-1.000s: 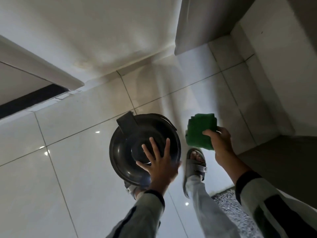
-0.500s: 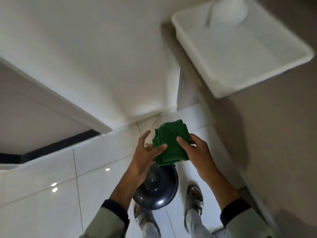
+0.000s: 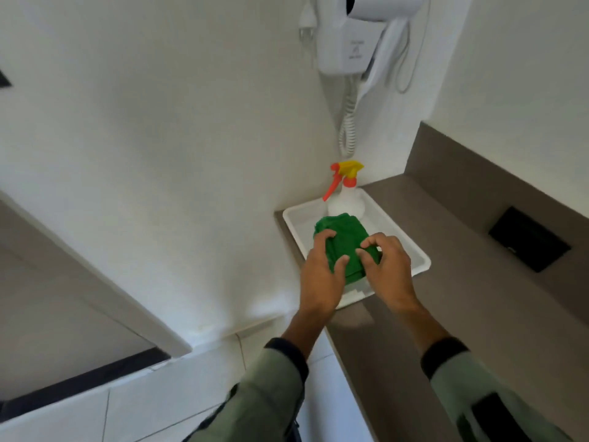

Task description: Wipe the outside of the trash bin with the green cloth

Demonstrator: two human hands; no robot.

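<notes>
The green cloth (image 3: pixel 345 242) is bunched up over a white tray (image 3: pixel 417 258) on the brown counter. My left hand (image 3: pixel 322 275) grips the cloth's left side, fingers curled on top and thumb pressing into it. Gripping the cloth's right side is my right hand (image 3: pixel 387 266), its fingers bent into the fabric. Whether the cloth rests on the tray floor or hangs just above it, I cannot tell. The trash bin is out of view.
A white spray bottle (image 3: pixel 345 202) with a yellow and orange trigger stands at the tray's far end, right behind the cloth. A white wall-mounted hair dryer (image 3: pixel 353 43) with coiled cord hangs above. The brown counter (image 3: pixel 462 314) carries a black socket plate (image 3: pixel 529 239). White floor tiles lie lower left.
The view has swung up from the floor and the bin to the counter. Both hands carried the cloth up and over the white tray; the bin has left the frame.
</notes>
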